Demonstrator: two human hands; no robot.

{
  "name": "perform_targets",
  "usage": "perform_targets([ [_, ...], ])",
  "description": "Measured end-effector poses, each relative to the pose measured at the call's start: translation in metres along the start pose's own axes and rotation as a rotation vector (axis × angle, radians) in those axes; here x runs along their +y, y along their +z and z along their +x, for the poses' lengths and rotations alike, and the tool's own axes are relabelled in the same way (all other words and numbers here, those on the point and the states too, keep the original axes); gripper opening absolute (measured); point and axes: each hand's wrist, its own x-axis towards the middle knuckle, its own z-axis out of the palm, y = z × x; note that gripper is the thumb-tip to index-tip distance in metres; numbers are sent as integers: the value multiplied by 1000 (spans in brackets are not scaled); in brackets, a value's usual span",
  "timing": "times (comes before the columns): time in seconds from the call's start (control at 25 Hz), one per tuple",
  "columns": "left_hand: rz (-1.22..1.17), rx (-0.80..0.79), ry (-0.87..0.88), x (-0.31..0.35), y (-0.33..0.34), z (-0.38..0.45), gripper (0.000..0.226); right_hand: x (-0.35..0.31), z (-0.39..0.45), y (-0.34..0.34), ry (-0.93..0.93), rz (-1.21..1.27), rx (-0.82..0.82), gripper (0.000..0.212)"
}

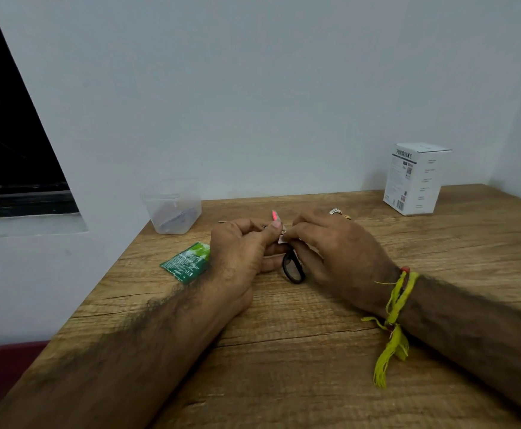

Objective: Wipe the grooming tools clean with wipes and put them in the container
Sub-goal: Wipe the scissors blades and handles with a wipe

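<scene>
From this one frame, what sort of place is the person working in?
Probably a plain room at home or in a small office, at a wooden desk pushed into a corner. Bare pale walls meet behind it, a dark window sits at left, and a white product box stands at the back.

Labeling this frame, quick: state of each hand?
Left hand: grips the small scissors.
Right hand: pinches a white wipe against the scissors.
</scene>
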Motion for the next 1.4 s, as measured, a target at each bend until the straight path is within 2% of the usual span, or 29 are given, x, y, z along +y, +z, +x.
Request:
perform_targets([
  [0.16,-5,-1,-9,0,0,0,18,0,0,3,19,46,-11,18],
  [0.36,3,6,-11,0,1,1,24,3,-1,0,32,105,-14,16],
  [0.56,-1,6,-23,1,1,0,15,2,0,3,50,92,-22,16],
  [0.88,-3,30,-10,1,2,0,27,5,-2,1,20,96,-27,17],
  [1.12,3,34,-19,2,2,1,20,4,-3,0,6,68,-26,18],
  [1.28,15,31,-23,3,1,0,8,4,-4,-1,-28,66,-34,17],
  [1.4,17,34,-8,1,2,1,11,4,-5,-2,-40,62,-28,16],
])
